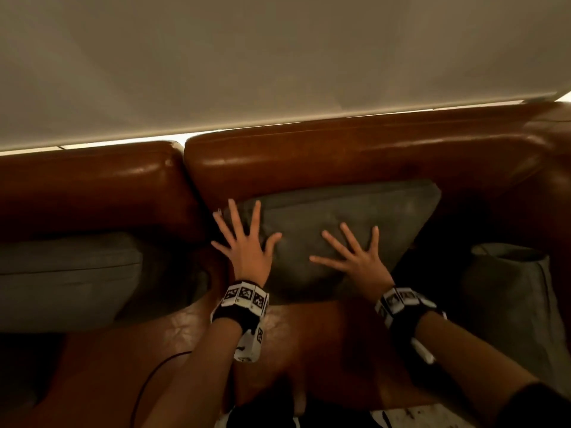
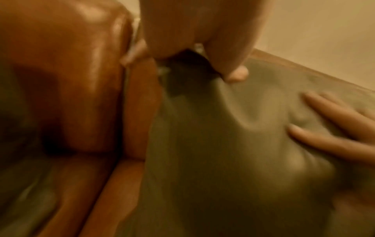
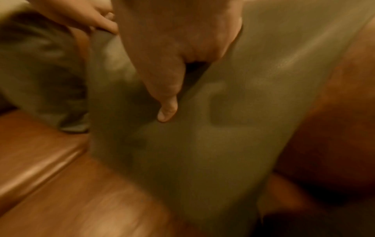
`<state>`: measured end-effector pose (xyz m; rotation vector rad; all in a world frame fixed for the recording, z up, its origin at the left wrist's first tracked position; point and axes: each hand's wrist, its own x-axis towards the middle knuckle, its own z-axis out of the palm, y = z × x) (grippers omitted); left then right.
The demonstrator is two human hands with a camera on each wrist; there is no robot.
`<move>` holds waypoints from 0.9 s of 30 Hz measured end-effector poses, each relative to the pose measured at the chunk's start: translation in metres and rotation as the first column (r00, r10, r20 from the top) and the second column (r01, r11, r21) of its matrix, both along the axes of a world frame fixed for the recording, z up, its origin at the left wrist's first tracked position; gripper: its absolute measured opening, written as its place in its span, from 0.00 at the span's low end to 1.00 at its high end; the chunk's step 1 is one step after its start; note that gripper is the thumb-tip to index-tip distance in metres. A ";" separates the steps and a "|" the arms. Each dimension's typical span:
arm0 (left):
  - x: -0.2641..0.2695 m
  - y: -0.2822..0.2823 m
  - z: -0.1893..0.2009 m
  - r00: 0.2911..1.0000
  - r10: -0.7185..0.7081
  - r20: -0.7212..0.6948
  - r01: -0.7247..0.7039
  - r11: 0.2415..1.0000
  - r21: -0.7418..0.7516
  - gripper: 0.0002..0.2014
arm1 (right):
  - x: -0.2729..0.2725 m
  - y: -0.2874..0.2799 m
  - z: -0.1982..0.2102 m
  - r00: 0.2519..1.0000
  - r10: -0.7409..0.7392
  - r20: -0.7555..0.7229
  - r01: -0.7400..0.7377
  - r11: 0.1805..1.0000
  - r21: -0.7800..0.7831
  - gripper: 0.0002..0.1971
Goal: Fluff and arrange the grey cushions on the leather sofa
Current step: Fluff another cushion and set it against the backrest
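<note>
A grey cushion (image 1: 333, 230) leans against the backrest of the brown leather sofa (image 1: 340, 156). My left hand (image 1: 244, 239) lies flat on the cushion's left part with fingers spread wide. My right hand (image 1: 352, 254) presses its middle with fingers spread too. In the left wrist view the cushion (image 2: 213, 152) fills the frame, dented under the right hand (image 2: 334, 133). In the right wrist view my thumb touches the cushion (image 3: 202, 136). A second grey cushion (image 1: 68, 276) lies on the seat at the left. A third cushion (image 1: 509, 288) stands at the right arm.
A pale wall (image 1: 278, 57) rises behind the sofa. A bare stretch of leather seat (image 1: 173, 341) lies in front of the cushions. A thin dark cable (image 1: 148, 384) runs over the seat's front at the lower left.
</note>
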<state>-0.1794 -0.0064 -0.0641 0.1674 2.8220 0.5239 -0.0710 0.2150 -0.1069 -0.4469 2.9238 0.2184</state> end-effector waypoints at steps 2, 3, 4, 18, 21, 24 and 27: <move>-0.004 0.015 0.007 0.975 -0.182 -0.127 0.162 0.975 -0.154 0.39 | -0.029 0.007 0.005 0.997 -0.034 0.070 0.033 0.999 0.013 0.57; -0.003 0.020 0.005 0.932 -0.341 -0.118 0.307 0.921 -0.240 0.42 | -0.034 0.006 0.006 0.995 -0.050 0.083 0.048 0.999 0.021 0.58; -0.002 0.023 0.001 0.879 -0.471 -0.079 0.426 0.848 -0.315 0.44 | -0.035 0.003 0.007 0.995 -0.070 0.073 0.068 0.997 0.027 0.57; -0.055 0.065 0.017 0.794 -0.600 0.095 0.598 0.745 -0.296 0.59 | -0.015 0.015 -0.032 0.901 0.286 0.327 -0.327 0.942 0.076 0.40; -0.081 0.086 0.022 0.784 -0.572 0.243 0.610 0.783 -0.126 0.58 | -0.004 0.010 -0.027 0.913 0.297 0.280 -0.321 0.946 0.041 0.40; -0.085 0.097 0.025 0.798 -0.538 0.271 0.582 0.805 -0.117 0.47 | 0.001 0.019 0.000 0.965 0.240 0.103 -0.230 0.968 -0.103 0.34; -0.070 0.102 0.028 0.814 -0.521 0.255 0.561 0.820 -0.116 0.37 | -0.019 0.041 0.046 0.954 -0.276 -0.114 0.230 0.924 -0.306 0.34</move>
